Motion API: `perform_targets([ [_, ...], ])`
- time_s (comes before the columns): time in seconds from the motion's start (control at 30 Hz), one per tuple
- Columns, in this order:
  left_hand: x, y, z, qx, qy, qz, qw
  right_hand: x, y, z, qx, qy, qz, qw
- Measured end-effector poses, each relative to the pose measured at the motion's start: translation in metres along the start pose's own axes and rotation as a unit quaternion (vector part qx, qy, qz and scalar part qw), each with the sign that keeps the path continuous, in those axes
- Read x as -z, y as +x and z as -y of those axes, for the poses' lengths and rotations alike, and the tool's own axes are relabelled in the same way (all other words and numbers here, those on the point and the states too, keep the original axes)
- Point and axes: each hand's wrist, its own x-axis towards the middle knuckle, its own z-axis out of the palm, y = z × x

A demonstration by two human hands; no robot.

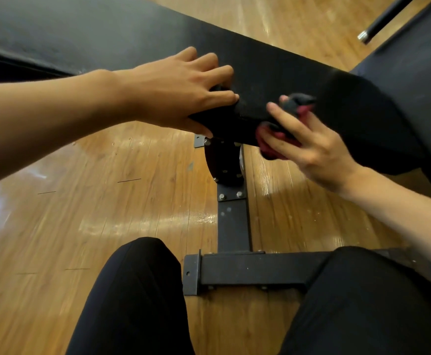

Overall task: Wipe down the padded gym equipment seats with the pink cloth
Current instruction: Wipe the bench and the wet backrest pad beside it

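**Two hands at the end of a black padded bench**

Both hands work the near end of the padded seat (273,73). The left hand (178,90) curls its fingers over the pad's edge, gripping it. The right hand (309,147) clutches the bunched pink cloth (273,147) against the pad's end. Below, a black steel frame (234,226) rests on the wooden floor (81,201), between the person's knees.

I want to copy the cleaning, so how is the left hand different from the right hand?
The left hand holds no cloth and grips the end of the black padded bench; the right hand clutches the crumpled pink cloth against it. The left comes over the top; the right comes from lower down. Both touch the same bench end.
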Motion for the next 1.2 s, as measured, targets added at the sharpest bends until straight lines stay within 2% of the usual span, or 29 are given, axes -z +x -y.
perform_targets([
  [0.13,0.003,0.000,0.000,0.001,0.000,0.000,1.000,-0.009,0.033,0.018,0.000,0.007,-0.053,0.999],
  [0.3,0.001,-0.002,-0.001,0.009,0.005,-0.001,1.000,0.009,-0.047,-0.025,-0.050,0.012,0.006,0.999],
  [0.4,0.002,-0.002,-0.001,0.007,0.008,0.000,1.000,0.015,-0.056,-0.030,-0.035,0.015,0.037,0.999],
  [0.6,0.003,-0.001,-0.002,0.005,0.007,-0.001,1.000,-0.009,0.035,0.020,-0.013,0.026,-0.055,0.998],
  [0.7,0.003,-0.001,-0.001,0.004,0.005,-0.005,1.000,-0.006,-0.002,0.009,-0.026,0.002,-0.040,0.999],
  [0.87,0.001,0.000,-0.001,-0.001,0.013,-0.007,1.000,0.016,-0.118,-0.030,-0.107,-0.040,0.050,0.992],
  [1.07,0.005,0.001,-0.006,0.005,0.000,-0.001,1.000,0.008,-0.124,-0.029,-0.133,-0.045,0.048,0.989],
  [1.2,0.005,0.046,-0.042,0.013,-0.014,-0.060,0.998,0.013,-0.127,-0.031,-0.129,-0.033,0.046,0.990],
])
